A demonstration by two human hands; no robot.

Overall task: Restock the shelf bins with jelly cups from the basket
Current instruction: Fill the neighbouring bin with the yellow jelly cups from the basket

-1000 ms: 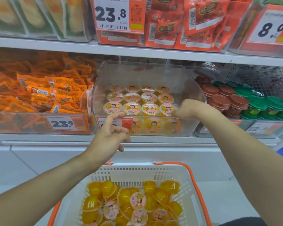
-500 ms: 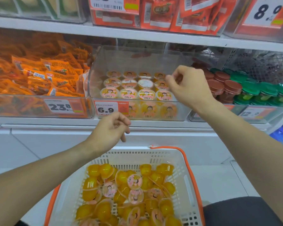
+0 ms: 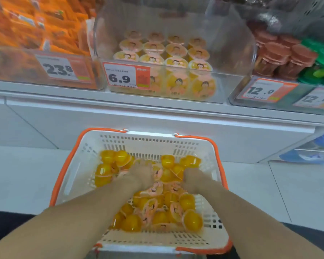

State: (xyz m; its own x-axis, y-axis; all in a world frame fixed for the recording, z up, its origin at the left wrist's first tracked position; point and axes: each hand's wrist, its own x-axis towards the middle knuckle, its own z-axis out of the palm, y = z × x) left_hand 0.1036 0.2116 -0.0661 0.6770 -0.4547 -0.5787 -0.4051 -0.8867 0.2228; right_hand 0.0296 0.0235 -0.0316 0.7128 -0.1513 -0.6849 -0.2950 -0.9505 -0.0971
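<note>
Shop shelving fills the top of the view, with a white floor below and a basket (image 3: pixel 212 146) standing on it just in front of the shelf (image 3: pixel 157 109). Both hands are down in the basket among the loose jelly cups (image 3: pixel 187 200). The left hand (image 3: pixel 143 173) and the right hand (image 3: pixel 194 177) each press into the heap with fingers curled downward, but blur and the cups hide the fingertips, so I cannot tell whether either has hold of a cup yet.

Up on the shelf, the clear bin (image 3: pixel 232 53) behind the 6.9 price tag (image 3: pixel 126 76) already holds neat rows of cups, stacked at the front. Much of its height stands unfilled, and its right side is bare.

Judging from this, the restocking is partway through: some cups are shelved, while the basket is well stocked with many more. The step in hand looks like picking up the next cups.
</note>
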